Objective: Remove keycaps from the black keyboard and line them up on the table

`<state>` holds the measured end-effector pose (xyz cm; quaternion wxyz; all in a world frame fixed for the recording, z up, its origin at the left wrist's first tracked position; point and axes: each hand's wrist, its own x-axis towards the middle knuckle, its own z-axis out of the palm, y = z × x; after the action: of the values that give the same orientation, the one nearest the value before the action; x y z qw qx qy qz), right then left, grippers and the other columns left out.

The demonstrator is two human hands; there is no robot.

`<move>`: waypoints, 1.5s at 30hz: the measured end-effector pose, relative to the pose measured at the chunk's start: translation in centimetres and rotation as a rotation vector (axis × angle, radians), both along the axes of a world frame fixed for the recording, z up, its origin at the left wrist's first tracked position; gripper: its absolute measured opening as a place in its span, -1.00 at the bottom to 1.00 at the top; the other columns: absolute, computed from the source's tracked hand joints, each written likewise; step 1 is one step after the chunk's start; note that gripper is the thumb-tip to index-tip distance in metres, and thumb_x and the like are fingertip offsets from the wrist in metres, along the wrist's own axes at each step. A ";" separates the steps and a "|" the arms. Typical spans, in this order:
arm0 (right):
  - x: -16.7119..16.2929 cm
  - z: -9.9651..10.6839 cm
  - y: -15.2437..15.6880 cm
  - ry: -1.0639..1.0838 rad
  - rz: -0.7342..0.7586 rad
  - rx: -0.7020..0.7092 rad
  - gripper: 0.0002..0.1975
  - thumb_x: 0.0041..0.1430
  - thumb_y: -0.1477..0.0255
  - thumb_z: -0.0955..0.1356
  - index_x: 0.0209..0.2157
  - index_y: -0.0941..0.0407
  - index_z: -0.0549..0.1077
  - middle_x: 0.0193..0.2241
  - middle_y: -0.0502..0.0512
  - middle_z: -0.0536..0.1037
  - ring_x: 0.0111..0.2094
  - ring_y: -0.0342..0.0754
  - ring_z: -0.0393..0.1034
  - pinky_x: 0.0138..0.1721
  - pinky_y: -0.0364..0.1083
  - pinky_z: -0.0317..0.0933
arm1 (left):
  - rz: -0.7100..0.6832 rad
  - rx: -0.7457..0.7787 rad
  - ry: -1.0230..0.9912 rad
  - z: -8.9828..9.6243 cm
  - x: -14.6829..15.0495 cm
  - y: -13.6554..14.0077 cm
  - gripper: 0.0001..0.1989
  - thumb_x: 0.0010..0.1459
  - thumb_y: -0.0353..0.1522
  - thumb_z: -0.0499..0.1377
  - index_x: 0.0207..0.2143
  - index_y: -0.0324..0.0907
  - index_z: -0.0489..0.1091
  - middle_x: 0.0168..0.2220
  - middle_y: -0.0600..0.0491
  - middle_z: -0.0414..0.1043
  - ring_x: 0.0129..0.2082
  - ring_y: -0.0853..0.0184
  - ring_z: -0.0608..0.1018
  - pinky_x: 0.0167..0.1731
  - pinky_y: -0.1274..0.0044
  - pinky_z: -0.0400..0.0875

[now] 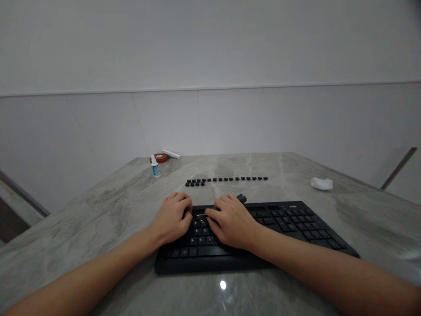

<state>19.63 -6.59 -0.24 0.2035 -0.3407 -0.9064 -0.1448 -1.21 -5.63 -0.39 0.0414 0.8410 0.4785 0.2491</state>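
A black keyboard (213, 263) lies under both hands, and several keys at its left show pale, bare sockets. My left hand (174, 215) rests over its upper left part with fingers curled and closed; what they grip is hidden. From the other side, my right hand (232, 219) reaches over the keys, thumb and index finger pinched near a thin shiny wire tool (200, 217). That wire spans the small gap between the hands, low over the keys. Behind the keyboard, loose black keycaps (225, 179) form a long row, with a short second row at the left.
A small white spray bottle (155, 167) with a blue label stands at the back left, near a reddish-brown round object (160, 158) and a white strip (171, 154). A crumpled white tissue (321, 184) lies at right. A dark object (241, 198) sits behind the keyboard. A wall closes off the back.
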 end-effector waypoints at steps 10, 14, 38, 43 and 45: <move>0.2 2.1 -0.6 -0.088 -0.036 0.165 -0.76 0.19 0.42 0.22 -0.46 0.15 0.47 -0.46 0.18 0.44 -0.34 0.03 0.20 -0.19 0.09 -0.06 | 0.016 -0.301 -0.545 -0.8 -1.1 1.0 -0.82 -0.16 -0.38 0.02 -0.50 -0.21 0.38 -0.40 0.01 0.45 -0.30 0.20 0.45 -0.22 0.43 0.28; 0.1 1.7 -0.5 -0.028 0.016 0.182 -0.78 0.18 0.44 0.23 -0.48 0.15 0.44 -0.46 0.16 0.44 -0.34 0.02 0.20 -0.18 0.09 -0.06 | -0.081 -0.305 -0.621 -0.9 -0.9 1.5 -0.81 -0.10 -0.35 0.05 -0.44 -0.23 0.41 -0.42 0.01 0.45 -0.33 0.22 0.45 -0.29 0.45 0.30; 0.5 -0.6 0.6 0.339 -0.011 -0.192 -0.87 0.12 0.49 0.32 -0.36 0.09 0.54 -0.46 0.02 0.55 -0.35 -0.07 0.34 -0.22 -0.04 -0.03 | -0.327 -0.042 -0.181 -0.5 1.4 0.4 -0.83 0.21 -0.46 0.04 -0.25 -0.16 0.42 -0.29 0.02 0.41 -0.22 0.30 0.44 -0.15 0.44 0.34; 0.6 -0.6 0.5 0.327 -0.010 -0.183 -0.86 0.11 0.49 0.32 -0.34 0.08 0.54 -0.45 0.02 0.55 -0.35 -0.07 0.34 -0.23 -0.03 -0.02 | -0.306 -0.024 -0.208 -0.7 1.2 0.3 -0.83 0.16 -0.49 0.05 -0.25 -0.16 0.39 -0.30 0.03 0.40 -0.23 0.30 0.44 -0.18 0.44 0.35; 0.5 -0.5 0.5 0.312 -0.001 -0.197 -0.84 0.12 0.50 0.32 -0.28 0.06 0.53 -0.41 0.02 0.56 -0.33 -0.07 0.35 -0.23 -0.04 -0.02 | -0.295 -0.015 -0.225 -0.9 1.1 0.4 -0.85 0.15 -0.50 0.04 -0.28 -0.17 0.37 -0.31 0.04 0.40 -0.25 0.31 0.44 -0.19 0.44 0.35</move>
<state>20.16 -6.13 -0.78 0.3072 -0.3776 -0.8735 -0.0010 -0.10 -5.24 -1.24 0.1370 0.8686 0.3439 0.3293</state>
